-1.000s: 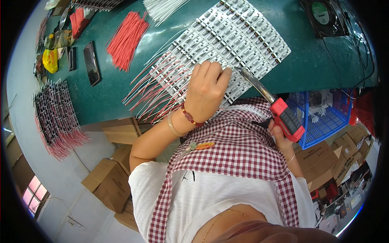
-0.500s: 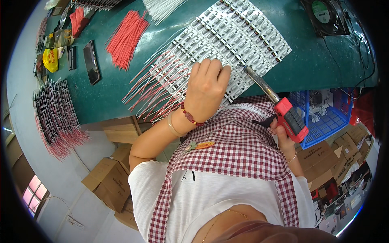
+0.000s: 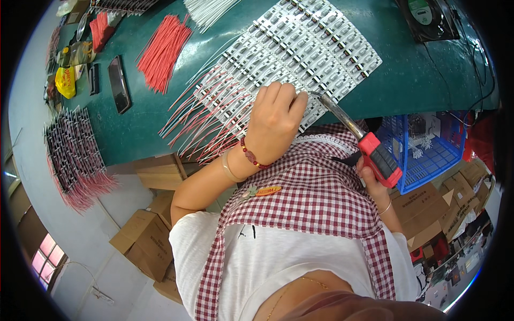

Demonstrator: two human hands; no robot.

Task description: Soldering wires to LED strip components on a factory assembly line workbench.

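A panel of white circuit boards [image 3: 321, 40] with rows of small components lies on the green table. Red and white wires [image 3: 201, 120] stick out from its left part. My left hand [image 3: 274, 125] rests over the panel's near side with its fingers curled closed; what they pinch is hidden beneath them. In my right hand [image 3: 370, 179] is a soldering iron [image 3: 381, 159] with a red and black handle, gripped from below. Its metal shaft slants up and left, and the tip ends over the panel, just right of my left fingertips.
Bundles of red wires [image 3: 163, 53] and white wires [image 3: 209, 10] lie beyond the panel. A phone [image 3: 119, 84] and a stack of wired boards [image 3: 75, 152] are at left. A black fan [image 3: 428, 18] stands far right, above a blue basket [image 3: 431, 160]. Cardboard boxes [image 3: 144, 243] sit below.
The soldering iron's tip has come slightly nearer to me and to my left fingers. My left hand has shifted a little over the panel. The whole view has also moved slightly.
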